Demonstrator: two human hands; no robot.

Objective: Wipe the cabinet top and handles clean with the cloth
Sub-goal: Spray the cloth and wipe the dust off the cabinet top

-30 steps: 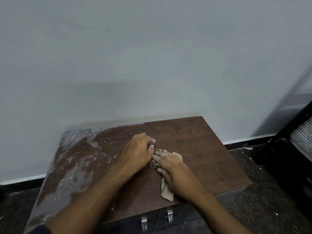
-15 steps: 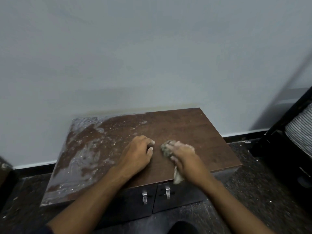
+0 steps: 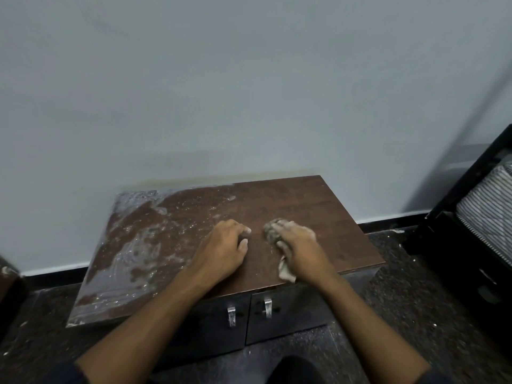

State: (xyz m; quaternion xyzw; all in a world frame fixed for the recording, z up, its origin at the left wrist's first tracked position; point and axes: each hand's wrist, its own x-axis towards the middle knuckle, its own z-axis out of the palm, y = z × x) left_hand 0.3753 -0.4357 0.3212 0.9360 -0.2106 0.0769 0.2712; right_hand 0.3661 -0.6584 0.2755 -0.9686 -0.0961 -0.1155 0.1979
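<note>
Biggest thing here is the plain pale wall, taking up the whole upper half, with a dark skirting strip along its base. Below that there's a dark speckled floor, and off on the right edge a black frame with something grey and striped set in it, can't really tell what it is. Pushed up against the wall sits the low cabinet, and its brown wood cabinet top is basically split in two: the left part is smeared and dotted with whitish dust and residue, the right part looks clean and dark. The front has two dark doors with a pair of small metal handles side by side near the middle, just under the front edge. Both forearms come in from the bottom. The left hand rests on the top around the middle, fingers curled under loosely, holding nothing as far as I can see. The right hand is just beside it, apart by a small gap, pressing down on the cloth with fingers wrapped over it. The cloth is bunched up, grubby grey at the fingertips, and a paler tail of it sticks out under the wrist near the front edge.
</note>
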